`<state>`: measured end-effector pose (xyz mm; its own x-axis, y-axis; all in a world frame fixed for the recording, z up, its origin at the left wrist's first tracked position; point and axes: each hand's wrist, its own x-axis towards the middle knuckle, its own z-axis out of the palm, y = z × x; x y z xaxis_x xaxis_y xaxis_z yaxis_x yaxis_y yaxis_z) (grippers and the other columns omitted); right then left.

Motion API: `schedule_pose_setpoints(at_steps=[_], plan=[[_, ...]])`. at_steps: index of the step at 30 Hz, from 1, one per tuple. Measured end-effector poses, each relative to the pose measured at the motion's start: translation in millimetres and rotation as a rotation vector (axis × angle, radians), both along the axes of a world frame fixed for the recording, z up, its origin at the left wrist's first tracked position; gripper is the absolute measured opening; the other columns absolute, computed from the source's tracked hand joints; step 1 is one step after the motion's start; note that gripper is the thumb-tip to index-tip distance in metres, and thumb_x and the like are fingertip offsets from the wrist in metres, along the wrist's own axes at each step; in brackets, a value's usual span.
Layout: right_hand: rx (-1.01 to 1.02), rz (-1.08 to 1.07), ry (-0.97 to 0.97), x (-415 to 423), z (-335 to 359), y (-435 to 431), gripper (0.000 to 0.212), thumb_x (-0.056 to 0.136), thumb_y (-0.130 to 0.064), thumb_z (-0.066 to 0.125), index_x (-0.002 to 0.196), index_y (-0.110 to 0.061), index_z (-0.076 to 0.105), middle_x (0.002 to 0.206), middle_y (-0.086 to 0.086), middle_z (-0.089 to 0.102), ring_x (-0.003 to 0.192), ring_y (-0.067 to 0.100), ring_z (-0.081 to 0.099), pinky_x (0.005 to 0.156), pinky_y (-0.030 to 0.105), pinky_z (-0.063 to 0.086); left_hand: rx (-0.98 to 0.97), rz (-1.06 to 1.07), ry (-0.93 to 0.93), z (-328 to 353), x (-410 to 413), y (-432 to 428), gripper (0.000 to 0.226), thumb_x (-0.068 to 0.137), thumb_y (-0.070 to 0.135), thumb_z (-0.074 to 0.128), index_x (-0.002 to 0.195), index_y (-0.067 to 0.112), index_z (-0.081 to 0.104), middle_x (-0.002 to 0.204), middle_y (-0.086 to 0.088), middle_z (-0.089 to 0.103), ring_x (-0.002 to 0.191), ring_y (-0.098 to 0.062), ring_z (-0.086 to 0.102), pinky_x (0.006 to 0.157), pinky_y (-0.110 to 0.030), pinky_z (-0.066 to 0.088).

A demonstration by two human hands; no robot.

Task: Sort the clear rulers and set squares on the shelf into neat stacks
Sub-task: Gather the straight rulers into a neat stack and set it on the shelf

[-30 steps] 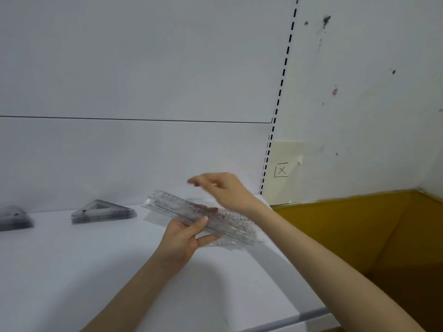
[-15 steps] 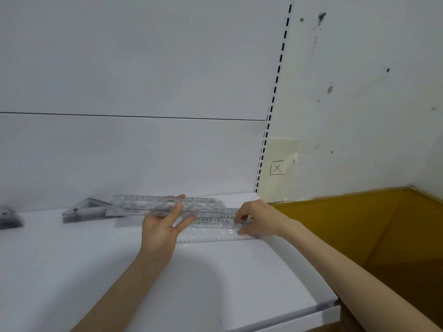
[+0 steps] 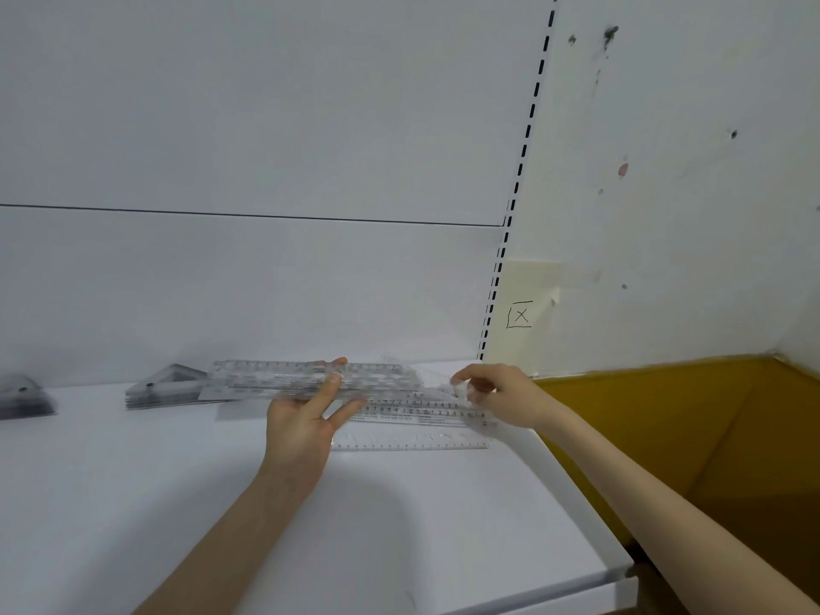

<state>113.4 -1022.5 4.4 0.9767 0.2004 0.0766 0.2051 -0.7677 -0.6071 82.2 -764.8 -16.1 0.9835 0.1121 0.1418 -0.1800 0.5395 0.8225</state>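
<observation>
The white shelf (image 3: 133,503) is smooth and matt, with a plain white back panel (image 3: 222,126) behind it and an ochre, cardboard-like surface (image 3: 710,437) past its right end. Two low stacks of set squares (image 3: 164,388) (image 3: 22,397) sit at the back left. They are triangular and look grey where the clear plastic layers up.

The loose rulers (image 3: 412,415) lie flat on the shelf at right of centre. They are thin clear strips with black numerals, overlapping untidily, long axes running left to right.

The left grip (image 3: 301,423) holds a bundle (image 3: 266,377) of clear rulers just above the shelf, thumb in front and fingers behind. The bundle's long axis is also left to right, roughly parallel to the loose ones.

The right grip (image 3: 501,397) is the nearer to the loose pile. Its fingers are curled and pinch the right end of one ruler (image 3: 437,386), which reaches left towards the bundle. With so much clear plastic overlapping, whether this ruler is free of the pile cannot be told.

The next move likely turns on sliding that ruler leftwards, end-on, to square it against the bundle.
</observation>
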Motion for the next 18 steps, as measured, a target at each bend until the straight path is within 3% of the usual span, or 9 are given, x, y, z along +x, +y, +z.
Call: schedule_pose_setpoints(at_steps=[2,5,8,10,13,15,18], plan=[[0.081,-0.016,-0.013,-2.7,7.4,-5.5,0.02,0.092,-0.023,0.06,0.111,-0.03,0.062,0.075,0.002,0.056,0.066,0.01,0.046,0.066,0.023,0.037,0.0,-0.011,-0.006,-0.9,-0.1,-0.6,0.016,0.094,0.002,0.051,0.088,-0.002,0.065,0.114,-0.008,0.07,0.092,-0.02,0.071,0.082,-0.039,0.058],[0.121,-0.019,-0.047,-7.2,14.1,-5.4,0.034,0.087,-0.037,0.068,0.119,-0.03,0.063,0.075,-0.009,0.051,0.063,0.007,0.042,0.064,0.019,0.035,0.017,-0.048,-0.031,-4.5,1.2,-1.8,0.013,0.089,0.005,0.057,0.093,-0.003,0.065,0.117,-0.01,0.068,0.097,-0.018,0.07,0.081,-0.038,0.058],[0.228,-0.009,-0.088,-11.3,17.6,2.5,0.028,0.099,-0.029,0.05,0.119,-0.017,0.066,0.088,-0.005,0.067,0.063,0.008,0.05,0.06,0.018,0.042,0.045,-0.101,-0.052,-9.0,2.5,-0.9,0.05,0.062,0.029,0.079,0.093,-0.007,0.065,0.117,-0.012,0.068,0.102,-0.019,0.068,0.077,-0.035,0.059],[0.407,0.037,-0.031,-15.2,23.7,10.4,0.025,0.102,-0.019,0.044,0.12,-0.013,0.06,0.086,0.003,0.07,0.063,0.011,0.056,0.058,0.022,0.046,0.056,-0.144,-0.057,-10.5,1.8,-1.3,0.067,0.049,0.041,0.089,0.095,-0.003,0.068,0.117,-0.01,0.068,0.105,-0.024,0.067,0.077,-0.036,0.058],[0.691,0.134,0.087,-18.5,35.2,20.2,0.016,0.098,-0.002,0.047,0.11,-0.007,0.056,0.089,0.009,0.07,0.07,0.018,0.063,0.06,0.028,0.051,0.062,-0.207,-0.059,-12.7,1.4,-4.2,0.062,0.044,0.045,0.093,0.091,0.008,0.075,0.115,-0.012,0.069,0.106,-0.026,0.066,0.078,-0.04,0.057],[0.707,0.147,0.097,-17.8,41.4,25.5,0.016,0.094,0.002,0.053,0.104,-0.006,0.063,0.093,0.005,0.07,0.079,0.018,0.065,0.066,0.028,0.053,0.093,-0.229,-0.064,-13.5,0.5,-7.1,0.06,0.047,0.045,0.092,0.092,0.009,0.075,0.115,-0.014,0.068,0.108,-0.028,0.065,0.078,-0.04,0.057],[0.677,0.157,0.075,-18.1,48.0,34.0,0.015,0.093,-0.002,0.057,0.103,-0.006,0.067,0.083,0.001,0.069,0.076,0.015,0.065,0.07,0.026,0.053,0.101,-0.243,-0.045,-11.7,-2.3,-9.8,0.06,0.057,0.038,0.088,0.1,0.001,0.07,0.118,-0.016,0.067,0.11,-0.032,0.064,0.077,-0.039,0.057]])
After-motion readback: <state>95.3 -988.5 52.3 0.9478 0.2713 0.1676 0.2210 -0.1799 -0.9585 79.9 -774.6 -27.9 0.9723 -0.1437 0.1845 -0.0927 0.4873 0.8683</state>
